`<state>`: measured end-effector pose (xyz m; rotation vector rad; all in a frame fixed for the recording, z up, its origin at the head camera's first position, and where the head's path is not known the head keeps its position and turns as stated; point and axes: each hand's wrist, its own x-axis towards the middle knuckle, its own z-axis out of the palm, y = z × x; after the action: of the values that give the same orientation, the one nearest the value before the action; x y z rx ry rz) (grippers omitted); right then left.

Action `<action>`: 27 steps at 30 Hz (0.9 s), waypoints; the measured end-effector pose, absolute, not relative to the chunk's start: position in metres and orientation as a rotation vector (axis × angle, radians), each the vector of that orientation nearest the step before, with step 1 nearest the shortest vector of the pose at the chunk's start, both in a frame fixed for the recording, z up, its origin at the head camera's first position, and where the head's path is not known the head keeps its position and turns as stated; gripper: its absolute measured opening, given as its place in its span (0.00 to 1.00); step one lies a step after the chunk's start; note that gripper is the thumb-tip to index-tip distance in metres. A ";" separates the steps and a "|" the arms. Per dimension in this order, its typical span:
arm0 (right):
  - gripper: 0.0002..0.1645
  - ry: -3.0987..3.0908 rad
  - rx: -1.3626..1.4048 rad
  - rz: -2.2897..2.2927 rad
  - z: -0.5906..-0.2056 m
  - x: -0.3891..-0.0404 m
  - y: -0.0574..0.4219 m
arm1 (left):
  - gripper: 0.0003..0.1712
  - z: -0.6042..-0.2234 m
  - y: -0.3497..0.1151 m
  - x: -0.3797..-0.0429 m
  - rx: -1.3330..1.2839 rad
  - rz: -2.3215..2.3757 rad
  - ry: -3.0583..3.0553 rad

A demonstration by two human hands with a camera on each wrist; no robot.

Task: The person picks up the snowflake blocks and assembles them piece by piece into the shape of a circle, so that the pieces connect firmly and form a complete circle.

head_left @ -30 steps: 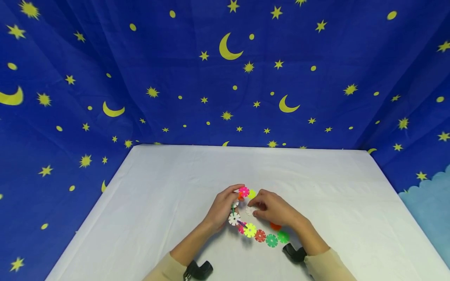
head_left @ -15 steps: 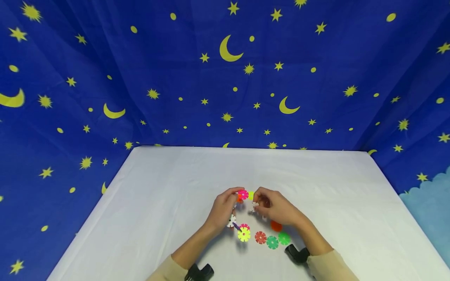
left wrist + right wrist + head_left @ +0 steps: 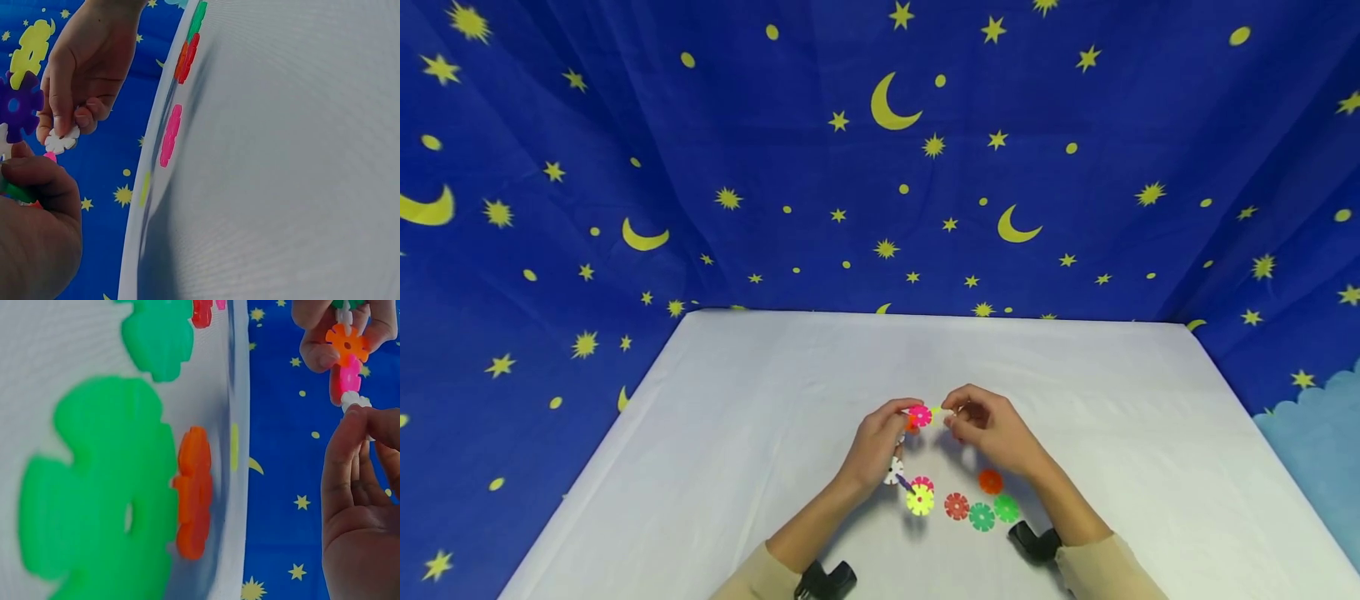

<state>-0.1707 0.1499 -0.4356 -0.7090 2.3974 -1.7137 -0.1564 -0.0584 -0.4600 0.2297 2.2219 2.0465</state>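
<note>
My left hand (image 3: 872, 446) holds a chain of interlocking notched plastic discs. Its near end has a white disc (image 3: 892, 472), a purple disc (image 3: 17, 106) and a yellow disc (image 3: 920, 500). At the far end, past the left fingertips, come an orange disc (image 3: 347, 345) and a pink disc (image 3: 920, 416). Thumb and fingers of my right hand (image 3: 992, 429) pinch a white disc (image 3: 356, 402) right at the pink one's edge. Part of the chain is hidden inside the left hand.
Loose discs lie on the white table (image 3: 820, 358) nearer the body: red (image 3: 957, 506), teal (image 3: 981, 517), green (image 3: 1006, 507) and orange (image 3: 991, 482). Another yellow disc (image 3: 234, 447) lies behind the hands. A starry blue cloth (image 3: 880, 167) hangs around the table's back and sides.
My right hand has lifted the white disc away from the body, up to the chain's pink end. The chain's near end shifted slightly left, apart from the loose red disc.
</note>
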 end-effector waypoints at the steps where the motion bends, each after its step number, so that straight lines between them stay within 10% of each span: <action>1: 0.10 2.400 -0.714 -1.714 -0.435 -0.170 0.149 | 0.19 -0.460 -0.059 -0.156 0.231 2.044 2.223; 27: 0.04 2.438 -0.667 -1.722 -0.453 -0.176 0.151 | 0.20 -0.454 -0.062 -0.155 0.373 1.946 2.189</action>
<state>-0.1756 0.1505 -0.4533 -0.6668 2.4377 -1.7218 -0.1550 -0.0616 -0.4544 0.3725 2.1890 1.9457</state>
